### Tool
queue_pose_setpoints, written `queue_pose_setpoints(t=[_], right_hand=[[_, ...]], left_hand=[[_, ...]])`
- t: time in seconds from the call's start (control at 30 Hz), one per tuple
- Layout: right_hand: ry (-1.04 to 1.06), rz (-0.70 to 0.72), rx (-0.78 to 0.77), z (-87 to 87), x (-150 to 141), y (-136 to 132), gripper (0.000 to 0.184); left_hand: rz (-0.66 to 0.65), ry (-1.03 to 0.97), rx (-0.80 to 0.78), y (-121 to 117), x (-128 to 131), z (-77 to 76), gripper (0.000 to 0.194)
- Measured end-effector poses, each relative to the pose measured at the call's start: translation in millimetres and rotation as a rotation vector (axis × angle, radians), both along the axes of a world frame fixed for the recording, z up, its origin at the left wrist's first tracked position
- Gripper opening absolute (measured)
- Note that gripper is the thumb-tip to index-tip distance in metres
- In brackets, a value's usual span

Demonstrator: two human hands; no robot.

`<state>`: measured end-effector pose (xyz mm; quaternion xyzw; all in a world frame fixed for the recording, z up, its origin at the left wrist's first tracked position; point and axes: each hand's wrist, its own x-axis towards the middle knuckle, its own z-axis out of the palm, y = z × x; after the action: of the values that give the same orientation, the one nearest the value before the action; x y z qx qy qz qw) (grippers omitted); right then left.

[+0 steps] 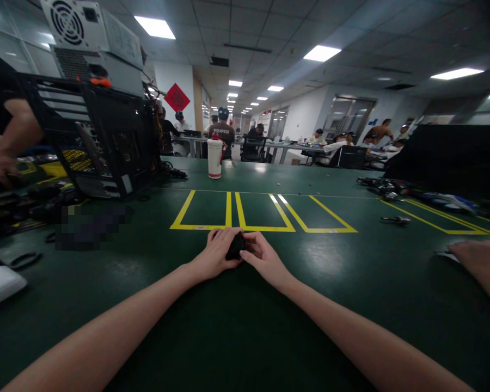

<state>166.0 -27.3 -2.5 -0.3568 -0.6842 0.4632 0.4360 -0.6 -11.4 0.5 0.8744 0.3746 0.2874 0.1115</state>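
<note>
From here I see a small black object (pixel 235 247) cupped on the green table (pixel 139 272), on the near side of the yellow tape outlines (pixel 265 229). The left hand (pixel 217 252) curls around its left and the right hand (pixel 265 260) pinches in from the right. Fingers cover much of it; I can't tell its long axis or which way it points.
</note>
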Motion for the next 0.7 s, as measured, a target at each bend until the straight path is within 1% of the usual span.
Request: queue_pose_setpoints(t=[0.17, 0.23, 0.37, 0.43, 0.53, 0.7], right_hand=[[0.012, -0.029, 0.025, -1.8, -0.9, 1.5, 0.02], [0.005, -0.043, 0.034, -2.8, -1.3, 2.8, 0.021], [-0.041, -0.073, 0.02, -2.2, -0.7, 3.5, 0.033], [-0.07, -0.075, 0.012, -0.9, 0.0, 2.7, 0.035], [-0.082, -0.054, 0.013, 0.9, 0.5, 0.7, 0.031], [-0.002, -0.027, 0.031, -0.3, -1.5, -0.8, 0.024]], left_hand=[[0.0, 0.0, 0.009, 0.5, 1.0, -0.3, 0.054], [0.0, -0.001, 0.01, 0.8, 1.2, -0.6, 0.054], [0.002, 0.001, 0.007, 0.6, 1.1, -0.6, 0.055], [0.001, -0.001, 0.001, 0.2, 0.8, -0.1, 0.055], [-0.005, 0.003, -0.01, -0.4, 0.4, 0.8, 0.054], [0.007, -0.003, 0.01, 0.4, 1.1, -0.3, 0.056]])
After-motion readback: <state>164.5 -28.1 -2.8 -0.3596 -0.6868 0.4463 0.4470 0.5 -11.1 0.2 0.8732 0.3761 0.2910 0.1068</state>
